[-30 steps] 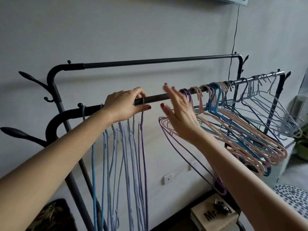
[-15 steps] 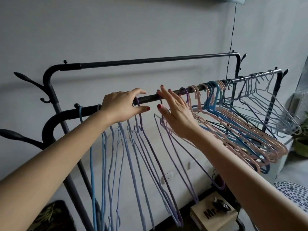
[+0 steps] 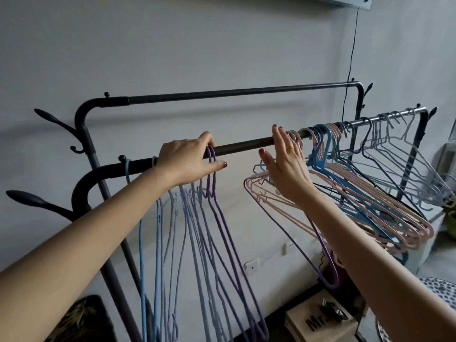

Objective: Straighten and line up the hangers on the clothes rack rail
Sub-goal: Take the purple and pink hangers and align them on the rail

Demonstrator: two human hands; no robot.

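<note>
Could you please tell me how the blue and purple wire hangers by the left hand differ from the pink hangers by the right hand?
The blue and purple wire hangers hang nearly edge-on and bunched; the pink hangers fan out askew. The left hand is closed over its group's hooks; the right hand is open, flat against the pink ones. Both groups hang on the same dark front rail.

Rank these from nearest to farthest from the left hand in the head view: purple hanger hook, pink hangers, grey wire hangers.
1. purple hanger hook, at the left hand's fingers.
2. pink hangers, mid-rail, beyond the right hand.
3. grey wire hangers, far right end.
</note>
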